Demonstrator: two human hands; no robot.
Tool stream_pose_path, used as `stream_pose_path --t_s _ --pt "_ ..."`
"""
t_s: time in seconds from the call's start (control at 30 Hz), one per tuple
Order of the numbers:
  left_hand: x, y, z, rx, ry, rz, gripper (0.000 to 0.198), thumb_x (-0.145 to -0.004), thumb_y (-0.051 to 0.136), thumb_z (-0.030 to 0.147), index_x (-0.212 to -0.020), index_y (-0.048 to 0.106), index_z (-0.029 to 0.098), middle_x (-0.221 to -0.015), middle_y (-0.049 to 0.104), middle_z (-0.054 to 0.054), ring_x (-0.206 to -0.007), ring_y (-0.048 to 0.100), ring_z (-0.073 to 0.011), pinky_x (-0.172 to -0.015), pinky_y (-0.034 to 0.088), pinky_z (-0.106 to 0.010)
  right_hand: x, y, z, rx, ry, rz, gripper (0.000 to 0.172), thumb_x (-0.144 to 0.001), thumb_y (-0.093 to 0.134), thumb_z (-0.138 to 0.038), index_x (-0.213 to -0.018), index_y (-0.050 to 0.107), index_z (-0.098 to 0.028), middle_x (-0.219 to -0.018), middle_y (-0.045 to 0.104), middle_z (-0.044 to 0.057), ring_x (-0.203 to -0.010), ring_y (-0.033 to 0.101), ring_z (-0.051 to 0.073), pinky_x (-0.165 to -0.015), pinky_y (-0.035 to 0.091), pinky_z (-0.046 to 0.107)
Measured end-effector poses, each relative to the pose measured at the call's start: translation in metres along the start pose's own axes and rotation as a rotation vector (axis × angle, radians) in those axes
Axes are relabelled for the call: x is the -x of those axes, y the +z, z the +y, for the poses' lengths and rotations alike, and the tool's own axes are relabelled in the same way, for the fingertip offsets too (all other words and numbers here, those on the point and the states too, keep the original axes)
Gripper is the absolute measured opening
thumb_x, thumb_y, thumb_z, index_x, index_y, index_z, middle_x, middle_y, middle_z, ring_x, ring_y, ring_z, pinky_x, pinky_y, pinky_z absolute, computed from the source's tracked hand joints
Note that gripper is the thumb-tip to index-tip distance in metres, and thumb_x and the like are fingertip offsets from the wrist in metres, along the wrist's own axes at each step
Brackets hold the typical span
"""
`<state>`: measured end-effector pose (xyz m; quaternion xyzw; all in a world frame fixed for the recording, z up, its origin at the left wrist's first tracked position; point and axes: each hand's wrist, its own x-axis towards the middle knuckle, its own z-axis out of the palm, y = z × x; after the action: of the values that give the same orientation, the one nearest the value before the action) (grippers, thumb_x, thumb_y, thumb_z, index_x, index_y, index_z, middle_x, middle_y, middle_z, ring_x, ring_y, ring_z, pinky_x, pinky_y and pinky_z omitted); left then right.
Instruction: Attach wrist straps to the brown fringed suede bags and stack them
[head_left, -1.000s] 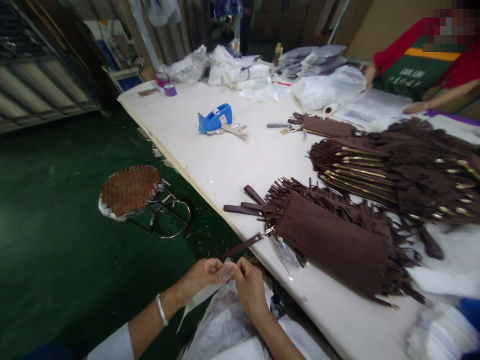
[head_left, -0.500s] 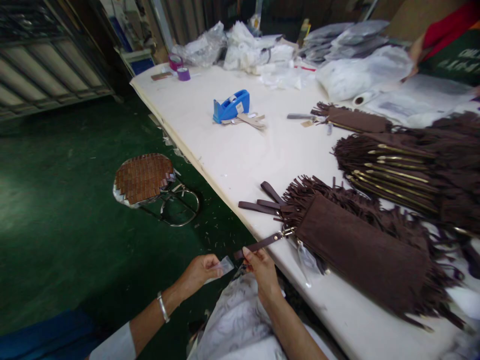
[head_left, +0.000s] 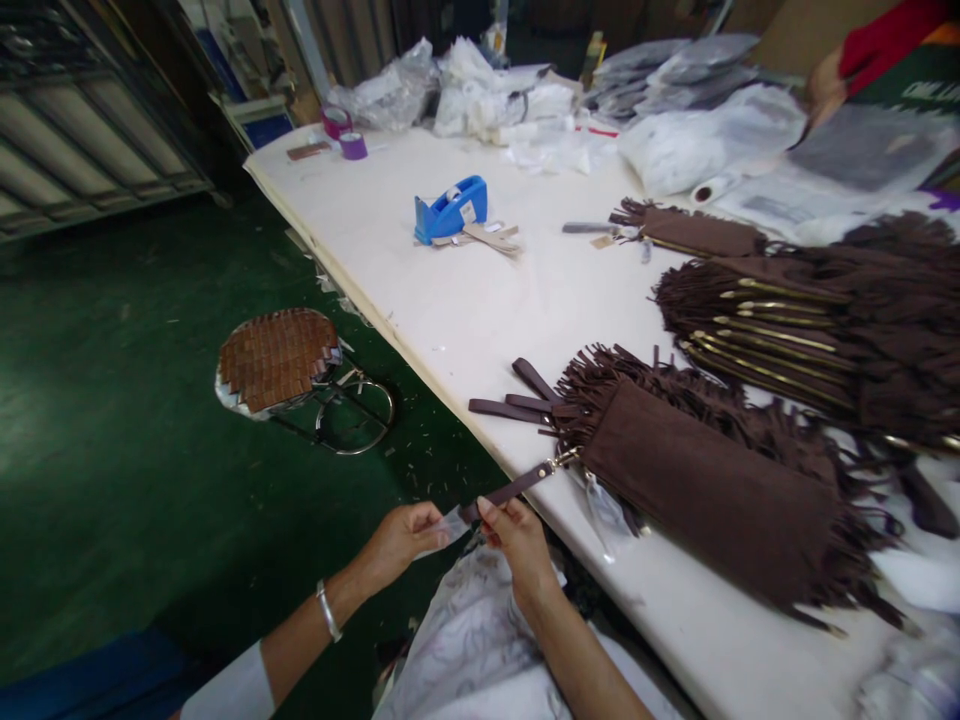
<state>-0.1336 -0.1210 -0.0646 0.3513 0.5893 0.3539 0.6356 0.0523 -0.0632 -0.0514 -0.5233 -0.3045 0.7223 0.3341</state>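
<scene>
My left hand pinches a small clear plastic sleeve beside the table edge. The sleeve meets the free end of a dark brown wrist strap; whether the strap end lies inside it I cannot tell. My right hand grips that strap near its end, thumb on top. A metal clip joins the strap to a brown fringed clutch bag, which lies on a pile of similar ones. More strap loops stick out from the pile.
On the white table stand a blue tape dispenser and purple tape rolls. Stacked fringed bags with gold zips lie right. Plastic bags line the back, near another person's hand. A stool stands left.
My left hand has brought the plastic sleeve up to the strap's end, closing the small gap. The right hand still grips the strap. The view has shifted slightly.
</scene>
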Motion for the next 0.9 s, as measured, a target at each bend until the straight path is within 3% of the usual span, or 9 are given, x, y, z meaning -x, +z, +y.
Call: stream_pose_path --t_s 0.2,0.43,0.57,0.67,0.8,0.9 --pt "0.002 0.011 0.012 -0.043 0.017 0.051 0.030 -0.073 0.073 0.042 -0.078 0.063 0.014 -0.072 0.064 -0.001 -0.068 0.055 -0.0152 -0.063 0.038 -0.025 0.003 0.000 -0.003 0.074 -0.018 0.012 0.035 -0.068 0.074 -0.047 -0.076 0.063 -0.015 -0.062 0.056 -0.002 -0.055 0.048 0.010 -0.050 0.032 0.021" --pt "-0.002 0.030 0.022 0.115 0.001 -0.004 0.034 -0.075 0.071 0.039 -0.094 0.066 0.012 -0.090 0.070 -0.008 -0.080 0.061 -0.0200 -0.075 0.044 -0.030 0.008 -0.001 -0.008 0.112 -0.024 0.016 0.037 -0.069 0.072 -0.050 -0.075 0.063 -0.015 -0.064 0.058 -0.002 -0.058 0.050 0.011 -0.052 0.035 0.021" --pt "-0.006 0.043 0.033 0.147 -0.024 -0.029 0.031 -0.076 0.069 0.037 -0.093 0.066 0.011 -0.089 0.071 -0.009 -0.081 0.062 -0.0200 -0.075 0.044 -0.030 0.010 -0.009 -0.009 0.101 -0.014 -0.025 0.038 -0.070 0.072 -0.052 -0.076 0.062 -0.016 -0.067 0.062 0.000 -0.064 0.056 0.013 -0.054 0.039 0.021" --pt "-0.012 0.049 0.042 0.103 -0.064 -0.025 0.023 -0.076 0.067 0.032 -0.087 0.065 0.012 -0.080 0.070 -0.006 -0.072 0.060 -0.0175 -0.068 0.042 -0.027 0.012 -0.022 -0.014 0.116 -0.040 0.028 0.040 -0.071 0.069 -0.055 -0.080 0.062 -0.016 -0.069 0.064 0.001 -0.064 0.059 0.014 -0.053 0.042 0.021" --pt "-0.015 0.042 0.051 -0.052 -0.064 -0.064 0.012 -0.075 0.060 0.025 -0.077 0.062 0.014 -0.068 0.066 -0.002 -0.059 0.054 -0.0134 -0.056 0.035 -0.024 0.013 -0.035 -0.026 0.101 -0.093 0.170 0.049 -0.075 0.063 -0.060 -0.094 0.063 -0.014 -0.082 0.069 0.007 -0.057 0.060 0.013 -0.047 0.044 0.021" --pt "-0.011 0.028 0.055 -0.111 -0.032 -0.124 0.013 -0.078 0.058 0.026 -0.078 0.063 0.014 -0.070 0.066 -0.002 -0.061 0.054 -0.0139 -0.057 0.035 -0.024 0.008 -0.038 -0.033 0.020 -0.122 0.233 0.052 -0.075 0.062 -0.062 -0.096 0.059 -0.015 -0.077 0.070 0.006 -0.044 0.055 0.010 -0.040 0.041 0.021"
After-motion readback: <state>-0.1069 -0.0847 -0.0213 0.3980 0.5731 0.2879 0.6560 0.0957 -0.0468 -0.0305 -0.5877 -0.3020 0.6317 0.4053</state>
